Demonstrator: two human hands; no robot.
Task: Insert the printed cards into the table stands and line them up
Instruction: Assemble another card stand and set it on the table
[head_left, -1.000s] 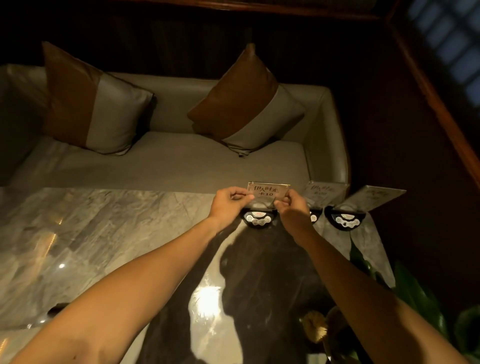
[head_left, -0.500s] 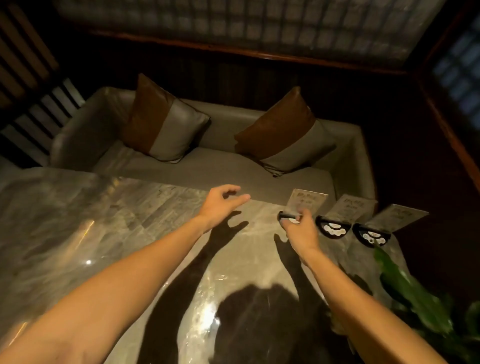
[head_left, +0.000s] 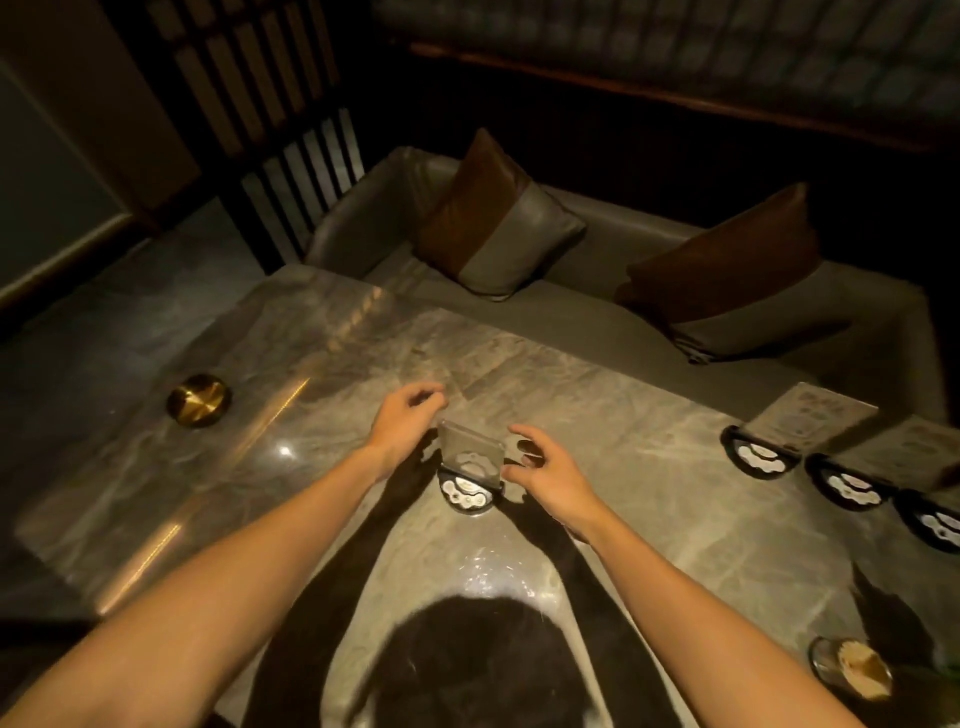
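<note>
Dim warm light, grey marble table, grey sofa behind with two brown-and-grey cushions, dark slatted screen, patterned wall.

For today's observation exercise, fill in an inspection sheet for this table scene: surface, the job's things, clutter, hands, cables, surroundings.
Surface: grey marble table, glossy, with light glare and the person's shadow on it.
Job's things: one clear stand on a black base at centre, no card seen in it; three stands with cards in a row at the right edge.
Clutter: brass dish at left; small glass cup at lower right.
Hands: left hand and right hand open, either side of the centre stand; whether they touch it cannot be told.
Cables: nothing seen.
Surroundings: grey sofa with two brown-and-grey cushions beyond the table; dark slatted screen at left.
</note>
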